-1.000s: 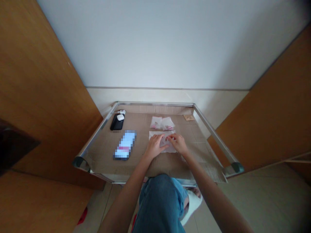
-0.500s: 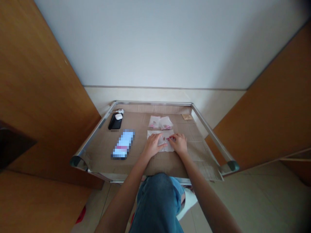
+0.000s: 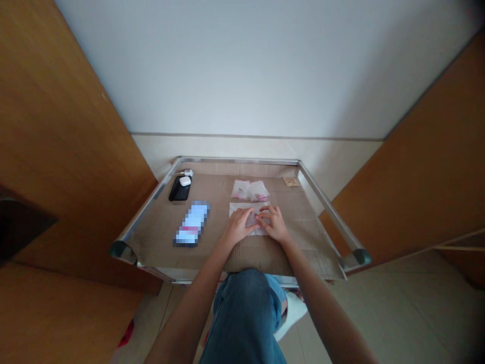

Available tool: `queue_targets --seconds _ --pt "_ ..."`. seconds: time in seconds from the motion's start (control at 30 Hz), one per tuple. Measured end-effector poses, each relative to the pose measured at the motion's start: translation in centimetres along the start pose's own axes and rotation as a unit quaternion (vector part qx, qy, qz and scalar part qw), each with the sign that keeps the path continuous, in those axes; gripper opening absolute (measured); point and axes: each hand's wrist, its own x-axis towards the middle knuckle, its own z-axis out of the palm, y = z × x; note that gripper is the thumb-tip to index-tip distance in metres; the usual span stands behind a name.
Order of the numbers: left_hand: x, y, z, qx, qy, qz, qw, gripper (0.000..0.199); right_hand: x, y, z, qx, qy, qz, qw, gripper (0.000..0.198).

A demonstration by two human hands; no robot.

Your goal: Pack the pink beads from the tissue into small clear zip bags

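A white sheet (image 3: 250,221), which could be paper or tissue, lies flat on the cardboard tabletop. My left hand (image 3: 239,225) rests over its left part, thumb and fingers apart, holding nothing I can see. Over the right part, my right hand (image 3: 273,222) has its thumb and index finger brought together near the sheet's middle. A tiny dark reddish piece shows by those fingertips; it is too small to name. Just beyond the sheet are two clear small bags, a left bag (image 3: 240,189) and a right bag (image 3: 259,192), both with small pink bits inside.
On the left lie a phone with a lit, blurred screen (image 3: 192,224) and a black phone-like slab (image 3: 175,193) with a white earbud case (image 3: 185,181) on it. A white plug (image 3: 188,173) sits behind. A brown card (image 3: 291,182) lies back right. Metal rails (image 3: 242,162) border the cardboard.
My right hand has shifted left across the sheet, bringing its fingertips closer to my left hand. The red-pink bits seen by its fingers before are now hidden. My left hand has stayed put.
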Motion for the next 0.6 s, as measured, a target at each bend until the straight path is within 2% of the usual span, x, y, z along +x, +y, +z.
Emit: queue_targets --seconds 0.17,0.3,0.6 --pt "0.02 -0.02 0.06 0.002 -0.001 -0.009 1.000 0.053 0.00 0.10 -0.07 -0.051 0.043 0.070 0.995 0.020" --pt "0.02 -0.18 0.17 0.005 0.008 -0.007 1.000 0.053 -0.09 -0.42 -0.07 -0.121 0.051 0.128 0.983 0.016" --pt "0.04 0.05 -0.07 0.008 0.008 -0.016 1.000 0.053 -0.19 -0.58 0.24 -0.151 0.040 0.108 0.982 0.012"
